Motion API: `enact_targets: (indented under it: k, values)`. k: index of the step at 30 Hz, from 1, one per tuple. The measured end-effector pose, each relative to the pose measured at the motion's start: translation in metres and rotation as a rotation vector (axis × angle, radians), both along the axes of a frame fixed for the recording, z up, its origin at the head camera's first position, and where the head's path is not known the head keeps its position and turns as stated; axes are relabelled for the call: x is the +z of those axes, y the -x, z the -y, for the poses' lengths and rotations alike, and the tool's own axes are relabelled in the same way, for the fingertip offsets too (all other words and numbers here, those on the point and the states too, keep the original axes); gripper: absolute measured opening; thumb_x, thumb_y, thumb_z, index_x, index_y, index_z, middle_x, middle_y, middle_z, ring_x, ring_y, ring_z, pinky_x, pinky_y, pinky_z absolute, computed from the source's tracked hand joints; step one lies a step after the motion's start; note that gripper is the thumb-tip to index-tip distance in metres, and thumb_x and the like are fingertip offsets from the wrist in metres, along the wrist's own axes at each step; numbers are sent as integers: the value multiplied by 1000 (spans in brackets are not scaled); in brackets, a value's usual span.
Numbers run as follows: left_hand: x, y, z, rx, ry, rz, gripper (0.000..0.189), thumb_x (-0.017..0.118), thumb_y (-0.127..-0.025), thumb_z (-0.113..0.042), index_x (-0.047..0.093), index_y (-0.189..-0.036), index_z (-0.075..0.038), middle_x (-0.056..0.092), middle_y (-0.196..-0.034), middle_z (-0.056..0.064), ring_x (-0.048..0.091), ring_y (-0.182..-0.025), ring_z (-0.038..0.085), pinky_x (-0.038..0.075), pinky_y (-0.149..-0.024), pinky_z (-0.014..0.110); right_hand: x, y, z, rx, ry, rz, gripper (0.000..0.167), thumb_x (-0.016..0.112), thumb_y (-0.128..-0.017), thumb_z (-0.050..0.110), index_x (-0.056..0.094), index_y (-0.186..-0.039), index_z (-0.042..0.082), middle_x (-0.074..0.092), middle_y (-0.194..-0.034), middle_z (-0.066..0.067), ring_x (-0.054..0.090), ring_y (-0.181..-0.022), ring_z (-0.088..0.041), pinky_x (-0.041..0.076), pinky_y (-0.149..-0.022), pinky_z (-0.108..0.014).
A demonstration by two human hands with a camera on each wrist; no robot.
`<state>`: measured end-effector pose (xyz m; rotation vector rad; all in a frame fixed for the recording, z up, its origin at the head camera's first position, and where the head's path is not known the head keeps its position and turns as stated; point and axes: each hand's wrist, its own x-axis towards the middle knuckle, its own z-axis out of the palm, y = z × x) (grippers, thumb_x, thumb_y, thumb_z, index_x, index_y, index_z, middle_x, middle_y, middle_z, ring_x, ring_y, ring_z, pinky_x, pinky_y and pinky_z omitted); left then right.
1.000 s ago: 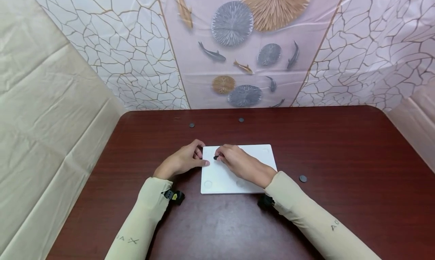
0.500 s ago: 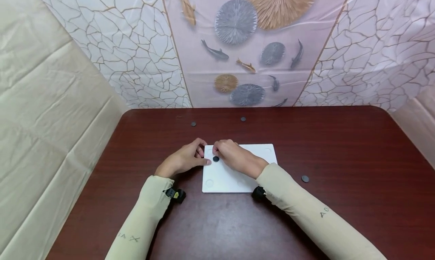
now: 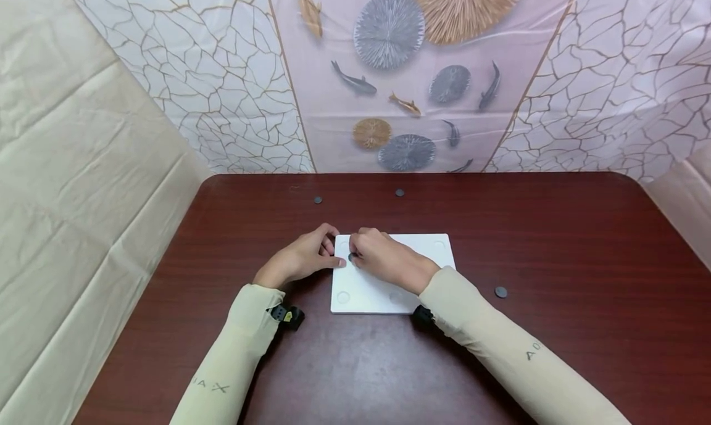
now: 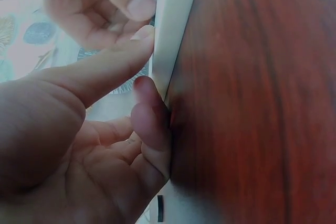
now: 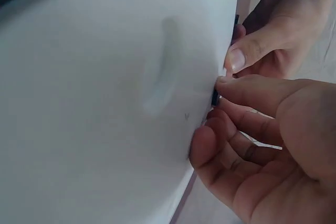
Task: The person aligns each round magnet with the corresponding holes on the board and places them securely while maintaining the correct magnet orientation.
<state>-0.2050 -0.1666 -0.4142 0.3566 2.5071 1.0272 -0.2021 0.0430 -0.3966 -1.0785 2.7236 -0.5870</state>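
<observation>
The right hand (image 3: pixel 390 261) pinches a small black disc (image 3: pixel 352 258) between the thumb and the fingertips, over the left part of a white board (image 3: pixel 366 289) which lies on the table (image 3: pixel 572 246). The fingers cover much of the disc, so one cannot tell whether it sits flat or a little tilted. The left hand (image 3: pixel 300 256) grips the left edge of the board, with its thumb upon the top face and its other fingers curled at the side.

The disc is thin and offers little to hold, so it could slip out of this pinch, and being near the left edge it might slide off onto the table. If the left hand loosens, a push from the right hand could turn the board and bring the disc out of place. The left thumb is just beside the disc, and the two hands could knock each other in such a narrow place.

The black wrist device (image 3: pixel 423 316) is close to the near edge of the board; a low wrist may bump it. One more disc (image 3: pixel 501 292) lies near the right sleeve (image 3: pixel 494 326), and a wide swing of the forearm could brush it away.
</observation>
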Motion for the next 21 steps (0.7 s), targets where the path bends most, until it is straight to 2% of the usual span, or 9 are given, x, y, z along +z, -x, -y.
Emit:
enact_targets:
  k: [5,12,16,21]
  values:
    - [0,0,0,0,11,4,50,78,-98,-22,51,-137,-10,62,-106,6,58,-94,18,46,-88,34,-3,7,6,-17,10,-8,9,67,-100,1,71,-107,-2,67,-100,-11,61,-83,-16,53,-69,-26]
    - [1,-1,-1,2,1,5,51,78,-98,-22,51,-139,-9,61,-105,6,57,-92,17,46,-85,34,-6,13,13,-4,32,-48,21,60,-100,-5,74,-116,-3,68,-109,-15,67,-97,-21,57,-76,-28]
    - [0,-2,-1,0,4,4,50,78,-98,-22,51,-138,-9,61,-104,6,57,-91,16,45,-84,33,-7,14,15,-23,59,-19,22,60,-99,-8,76,-114,-3,71,-110,-15,70,-103,-23,59,-80,-28]
    - [1,-2,-1,1,4,-2,49,79,-97,-21,52,-137,-9,61,-103,5,56,-90,16,45,-84,33,-7,14,17,-103,89,40,18,63,-98,-7,76,-110,-1,72,-107,-13,70,-101,-21,58,-80,-29]
